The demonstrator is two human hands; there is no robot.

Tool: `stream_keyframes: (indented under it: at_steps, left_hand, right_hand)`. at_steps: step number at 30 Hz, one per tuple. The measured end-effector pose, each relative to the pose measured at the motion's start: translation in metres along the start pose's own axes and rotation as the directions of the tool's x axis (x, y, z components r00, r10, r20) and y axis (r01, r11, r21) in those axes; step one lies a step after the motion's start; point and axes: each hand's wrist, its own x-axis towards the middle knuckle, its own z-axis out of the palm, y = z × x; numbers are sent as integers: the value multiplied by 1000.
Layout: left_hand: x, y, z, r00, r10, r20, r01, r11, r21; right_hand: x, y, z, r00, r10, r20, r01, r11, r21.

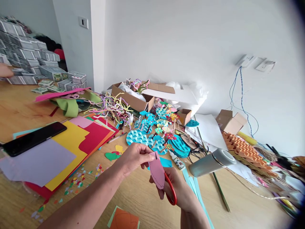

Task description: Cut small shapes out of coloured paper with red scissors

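My left hand [140,156] pinches the upper end of a piece of pink paper [157,173] with a curved outline drawn on it. In my right hand [176,184] is a pair of scissors with red handles [172,190], its blades hidden behind the paper. Below my hands lies orange paper [125,219] with a drawn outline, on top of green paper. Cut green and yellow paper shapes [113,156] rest left of my left hand. Beyond my hands, colourful paper fish [170,136] stand on blue wavy-patterned discs [137,137].
At left, coloured paper sheets [57,159] carry a black phone [35,136], with paper scraps [78,181] beside them. A grey bottle [212,162], a glue bottle [176,160] and a green stick [221,192] lie at right. Pipe cleaners [111,106] and cardboard boxes [130,95] sit behind. Another person's hand [6,70] shows far left.
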Motion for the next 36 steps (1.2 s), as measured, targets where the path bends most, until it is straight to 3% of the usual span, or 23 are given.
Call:
stream_keyframes:
  at_steps: [14, 18, 36]
  left_hand:
    - [0, -2, 1, 1000, -5, 5, 5, 1000, -9]
    - [0, -1, 1, 1000, -12, 11, 12, 1000, 2]
    - [0, 2, -1, 999, -16, 44, 17, 1000, -16]
  right_hand:
    - [0, 2, 0, 1000, 11, -5, -11, 1000, 26]
    - [0, 2, 1, 999, -42, 26, 40, 998, 56]
    - [0, -4, -1, 999, 11, 46, -9, 999, -40]
